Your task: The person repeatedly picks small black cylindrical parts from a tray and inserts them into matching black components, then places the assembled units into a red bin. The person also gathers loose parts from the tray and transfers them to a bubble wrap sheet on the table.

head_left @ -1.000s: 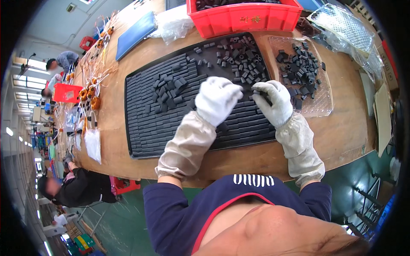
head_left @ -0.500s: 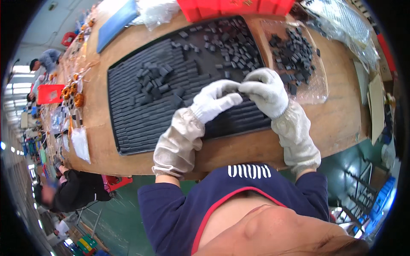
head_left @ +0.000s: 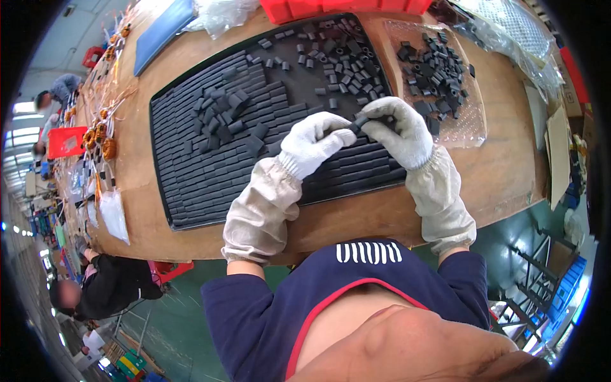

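In white knit gloves, my left hand (head_left: 313, 144) and my right hand (head_left: 405, 135) meet above the right part of a black tray (head_left: 164, 210). A small dark grey cylindrical piece (head_left: 358, 123) is pinched between the fingertips of both. Below them, rows of similar dark pieces (head_left: 210, 184) lie packed side by side in the tray. On top of these rows sits a loose heap of pieces (head_left: 219, 113). More short tube-like pieces (head_left: 347, 73), some with their round holes showing, are scattered over the tray's far right part.
Right of the tray, another pile of dark pieces (head_left: 439, 73) rests on bubble wrap (head_left: 468, 130). Along the table's far side are a red bin (head_left: 344, 7), a blue panel (head_left: 162, 38) and clear plastic wrapping (head_left: 509, 38). Orange coils (head_left: 109, 148) lie at the left; a person (head_left: 114, 286) is beyond the table.
The small dark piece now shows between my fingertips, where it was hardly visible before. Both hands stay close together, and the view has shifted slightly.
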